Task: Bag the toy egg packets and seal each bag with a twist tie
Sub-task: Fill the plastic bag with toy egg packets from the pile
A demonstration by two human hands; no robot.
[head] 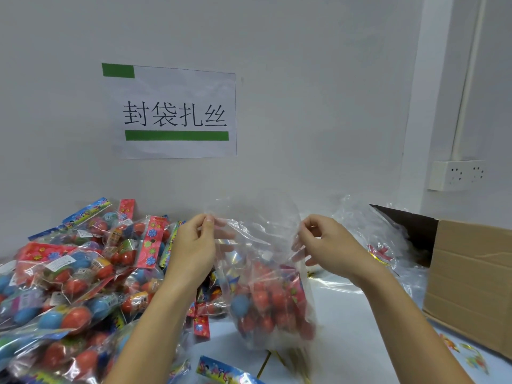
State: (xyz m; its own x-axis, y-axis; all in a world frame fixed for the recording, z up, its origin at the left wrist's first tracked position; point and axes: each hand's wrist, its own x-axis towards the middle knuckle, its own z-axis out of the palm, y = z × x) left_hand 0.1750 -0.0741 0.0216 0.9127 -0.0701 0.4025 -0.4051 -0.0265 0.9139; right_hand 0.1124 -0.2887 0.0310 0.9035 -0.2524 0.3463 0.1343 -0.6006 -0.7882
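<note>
Together, left hand [194, 245] and right hand [321, 245] pinch the egg-filled bag [266, 286] hanging between each grip.

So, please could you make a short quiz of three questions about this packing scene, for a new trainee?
1. True or false: the clear bag held by the left hand and the right hand already contains toy eggs.
2. Where is the pile of egg packets still to be bagged? A) to the person's left B) inside the cardboard box C) on the floor
3. Fill in: the gold twist ties lie on the table just ____ the bag, nearer the person.

Key: 1 true; 2 A; 3 in front of. The bag's mouth is open, not yet tied.
</note>
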